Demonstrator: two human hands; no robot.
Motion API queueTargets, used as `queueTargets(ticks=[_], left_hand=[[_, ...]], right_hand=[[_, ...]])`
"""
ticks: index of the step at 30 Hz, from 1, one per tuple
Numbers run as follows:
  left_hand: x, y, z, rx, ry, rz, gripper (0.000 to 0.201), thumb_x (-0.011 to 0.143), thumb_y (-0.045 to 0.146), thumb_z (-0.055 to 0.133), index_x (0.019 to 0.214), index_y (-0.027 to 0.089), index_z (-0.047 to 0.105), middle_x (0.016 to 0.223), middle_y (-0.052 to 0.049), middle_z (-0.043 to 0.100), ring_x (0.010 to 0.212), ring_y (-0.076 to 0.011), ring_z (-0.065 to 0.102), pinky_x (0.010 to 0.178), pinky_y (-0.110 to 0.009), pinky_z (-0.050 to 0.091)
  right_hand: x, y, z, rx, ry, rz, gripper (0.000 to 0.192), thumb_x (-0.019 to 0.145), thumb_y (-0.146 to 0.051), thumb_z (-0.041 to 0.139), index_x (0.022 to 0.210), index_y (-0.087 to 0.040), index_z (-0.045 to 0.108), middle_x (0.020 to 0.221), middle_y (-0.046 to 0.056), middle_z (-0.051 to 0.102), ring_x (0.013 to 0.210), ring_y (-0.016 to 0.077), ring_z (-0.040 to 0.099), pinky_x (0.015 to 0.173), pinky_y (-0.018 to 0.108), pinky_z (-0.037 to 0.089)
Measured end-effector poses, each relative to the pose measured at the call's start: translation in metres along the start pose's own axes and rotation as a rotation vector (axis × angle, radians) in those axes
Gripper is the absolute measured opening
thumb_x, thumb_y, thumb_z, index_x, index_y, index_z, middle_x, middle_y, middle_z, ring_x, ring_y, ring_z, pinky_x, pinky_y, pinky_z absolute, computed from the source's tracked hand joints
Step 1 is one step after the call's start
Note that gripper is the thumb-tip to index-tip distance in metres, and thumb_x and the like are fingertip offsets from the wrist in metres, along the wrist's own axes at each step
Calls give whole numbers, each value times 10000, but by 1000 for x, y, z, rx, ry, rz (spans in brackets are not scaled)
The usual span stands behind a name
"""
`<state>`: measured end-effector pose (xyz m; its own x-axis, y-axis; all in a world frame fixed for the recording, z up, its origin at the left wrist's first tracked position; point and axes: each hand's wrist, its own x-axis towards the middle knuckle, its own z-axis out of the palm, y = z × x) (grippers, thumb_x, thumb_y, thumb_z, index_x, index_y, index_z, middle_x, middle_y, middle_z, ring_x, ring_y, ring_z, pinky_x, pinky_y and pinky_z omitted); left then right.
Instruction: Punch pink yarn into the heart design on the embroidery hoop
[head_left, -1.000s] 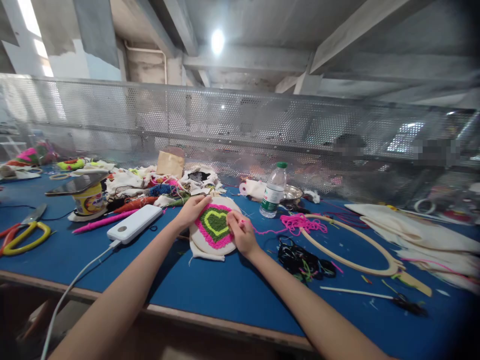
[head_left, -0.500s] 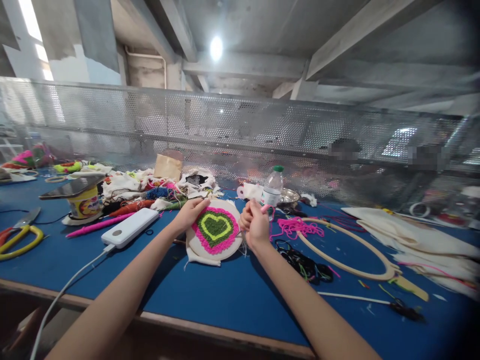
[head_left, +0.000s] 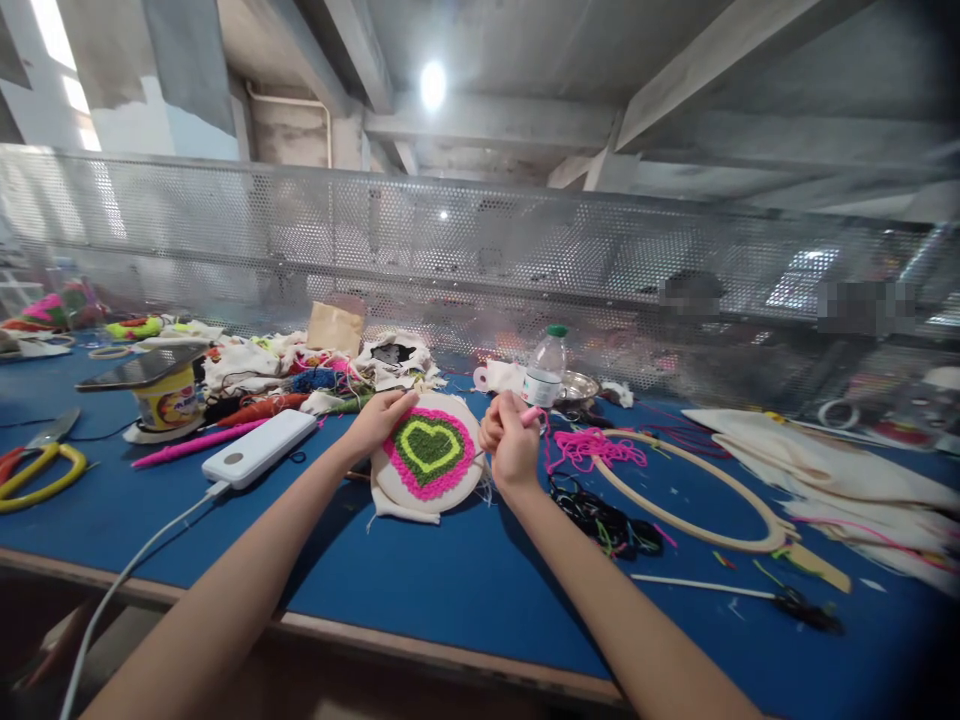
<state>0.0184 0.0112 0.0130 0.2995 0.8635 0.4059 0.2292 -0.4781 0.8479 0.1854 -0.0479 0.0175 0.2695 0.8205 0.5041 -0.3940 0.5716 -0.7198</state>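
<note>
The left hand [head_left: 379, 418] grips the round embroidery hoop [head_left: 429, 455] with its fluffy heart, and just beside it the right hand [head_left: 510, 440] is closed around a thin pink punch needle [head_left: 531, 414].

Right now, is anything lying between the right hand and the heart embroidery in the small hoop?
Nothing visible does. The right hand, fist closed around a pink tool, is raised just beside the small round wooden hoop with the pink and green yarn heart. The left hand holds the hoop's far left edge, clear of that gap.
</note>
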Motion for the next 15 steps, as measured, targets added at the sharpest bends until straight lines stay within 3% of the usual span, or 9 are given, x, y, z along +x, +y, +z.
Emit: queueTargets(ticks=[5,10,15], left_hand=[[-2,5,0,20,22,19,412,714,509,465,541,170,306,512,54,248,478,-63,241,450,-205,199],[-5,9,-1,5,12,26,390,729,497,449,557,164,337,527,49,276,499,-67,269,470,-202,225],[-2,-2,-1,13,22,-6,419,714,520,455,542,171,302,514,54,251,483,-64,243,461,-206,201]], right_hand=[[-11,9,-1,-135,-71,-40,356,787,-438,466,553,-185,377,401,-99,237,333,33,184,329,165,160],[-20,26,-5,-354,-230,-19,349,769,-436,495,551,-172,427,442,-73,321,387,40,265,356,172,198],[-10,27,-4,-121,-79,81,358,759,-451,493,554,-192,355,384,-111,215,318,30,149,309,165,129]])
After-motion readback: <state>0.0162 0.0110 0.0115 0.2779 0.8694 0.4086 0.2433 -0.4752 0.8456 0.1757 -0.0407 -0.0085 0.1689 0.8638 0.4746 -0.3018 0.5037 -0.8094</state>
